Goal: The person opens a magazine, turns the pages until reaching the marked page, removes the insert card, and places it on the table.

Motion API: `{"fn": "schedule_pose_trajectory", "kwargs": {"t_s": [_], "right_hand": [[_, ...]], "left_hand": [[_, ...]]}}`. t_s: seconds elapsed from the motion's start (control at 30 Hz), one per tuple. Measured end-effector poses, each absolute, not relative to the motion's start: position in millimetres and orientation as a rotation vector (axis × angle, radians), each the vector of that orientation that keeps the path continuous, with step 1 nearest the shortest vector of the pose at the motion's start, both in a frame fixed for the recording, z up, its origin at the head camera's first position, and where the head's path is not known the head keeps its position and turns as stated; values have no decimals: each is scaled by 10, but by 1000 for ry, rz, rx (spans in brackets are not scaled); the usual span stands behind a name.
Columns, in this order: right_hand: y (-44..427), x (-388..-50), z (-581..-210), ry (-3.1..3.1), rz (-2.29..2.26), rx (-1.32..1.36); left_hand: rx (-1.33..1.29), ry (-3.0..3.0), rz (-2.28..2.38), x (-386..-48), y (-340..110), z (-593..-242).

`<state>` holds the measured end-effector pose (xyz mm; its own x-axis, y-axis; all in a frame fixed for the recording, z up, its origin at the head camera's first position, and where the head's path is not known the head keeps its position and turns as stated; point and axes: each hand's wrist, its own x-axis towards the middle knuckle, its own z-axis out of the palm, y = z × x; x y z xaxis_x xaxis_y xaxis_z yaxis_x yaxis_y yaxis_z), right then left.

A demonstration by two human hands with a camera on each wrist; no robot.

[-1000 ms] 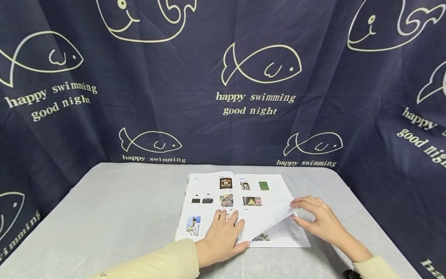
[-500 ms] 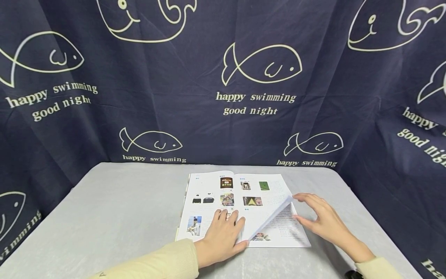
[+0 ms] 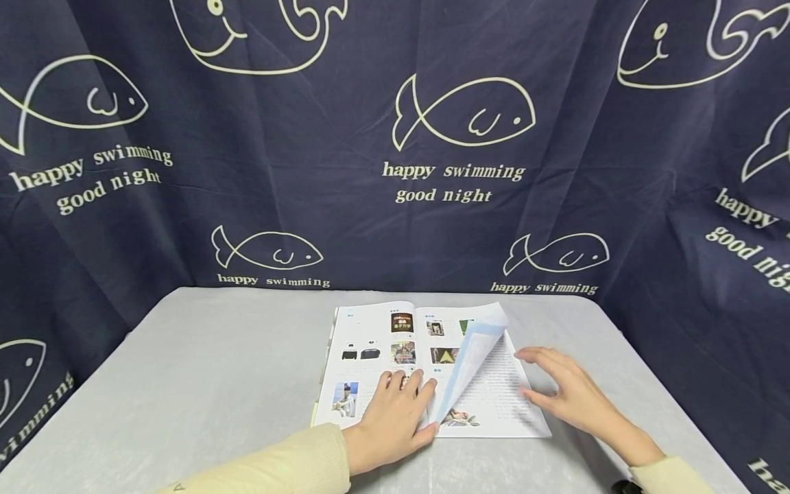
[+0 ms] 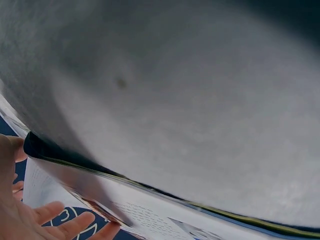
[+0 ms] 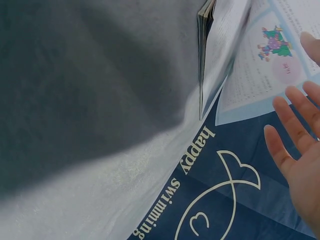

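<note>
A magazine [image 3: 370, 329] with printed text and small photos lies spread on the table. My left hand [image 3: 395, 422] rests on it near the spine, fingers spread over the left page and thumb at the lower end of the fold. From the right side a page [image 3: 472, 353] stands raised and curls leftward, showing its blue-bordered underside. To the right of that page is my right hand [image 3: 570, 394], fingers extended and holding nothing. In the right wrist view, the right hand [image 5: 305, 150] is spread beside the raised page [image 5: 240, 102], which carries a cartoon drawing.
A grey cloth covers the table [image 3: 216, 384]. Behind it and along both sides hangs a dark blue curtain [image 3: 345, 185] with fish outlines and lettering. A dark object [image 3: 626, 486] shows at the right cuff.
The right-hand page has left the right hand's fingertips and swung up and leftward, uncovering more of the page beneath. The left hand stays almost where it was.
</note>
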<state>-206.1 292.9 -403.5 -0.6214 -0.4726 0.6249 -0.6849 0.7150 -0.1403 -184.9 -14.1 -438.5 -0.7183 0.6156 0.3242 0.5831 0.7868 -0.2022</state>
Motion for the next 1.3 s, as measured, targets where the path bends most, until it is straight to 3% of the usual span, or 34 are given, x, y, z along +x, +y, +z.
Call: {"fn": "schedule_pose_trajectory", "kwargs": {"t_s": [1.3], "right_hand": [[2904, -1946, -4224, -2505, 359, 1073]], "left_hand": [[-908, -2502, -3, -1857, -169, -4387]]}}
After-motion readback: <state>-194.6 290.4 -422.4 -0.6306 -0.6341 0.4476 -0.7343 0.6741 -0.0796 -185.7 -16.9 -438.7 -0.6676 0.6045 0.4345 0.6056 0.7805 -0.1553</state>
